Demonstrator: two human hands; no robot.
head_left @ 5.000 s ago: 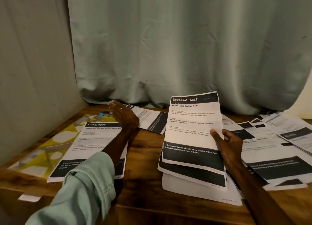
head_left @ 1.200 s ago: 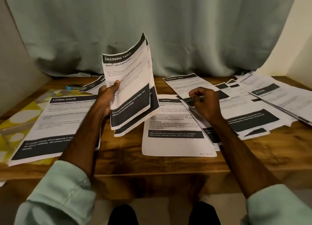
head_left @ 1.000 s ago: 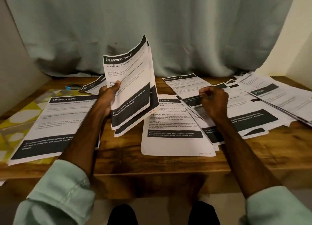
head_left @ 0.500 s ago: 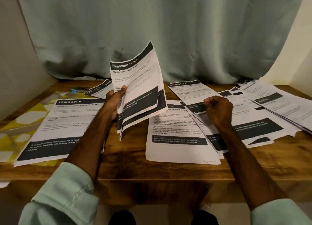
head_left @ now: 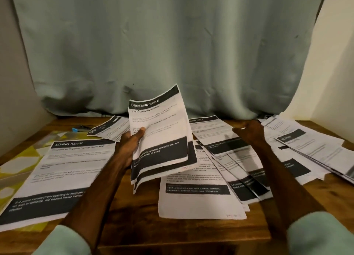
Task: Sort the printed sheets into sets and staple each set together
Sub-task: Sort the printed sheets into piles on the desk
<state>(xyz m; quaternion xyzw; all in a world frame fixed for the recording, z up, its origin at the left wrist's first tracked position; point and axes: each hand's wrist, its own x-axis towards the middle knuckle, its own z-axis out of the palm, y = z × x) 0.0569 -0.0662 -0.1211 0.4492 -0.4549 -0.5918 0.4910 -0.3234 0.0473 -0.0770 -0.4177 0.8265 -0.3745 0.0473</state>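
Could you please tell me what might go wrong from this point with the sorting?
The Dressing Table sheets in the left hand sit staggered and bent, so they could slip or get stapled crooked. The fanned pile below the right hand overlaps heavily, so a wrong sheet might join the set.

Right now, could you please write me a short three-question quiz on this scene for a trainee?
1. True or false: the left hand holds the DRESSING TABLE sheets lifted off the table.
2. Which heading tops the large flat sheet at the left of the table? A) KITCHEN B) LIVING ROOM C) BATHROOM
3. Fill in the blank: behind the table hangs a pale green ____.

Key: 1. True, its thumb lies across the front page. 2. B. 3. curtain.
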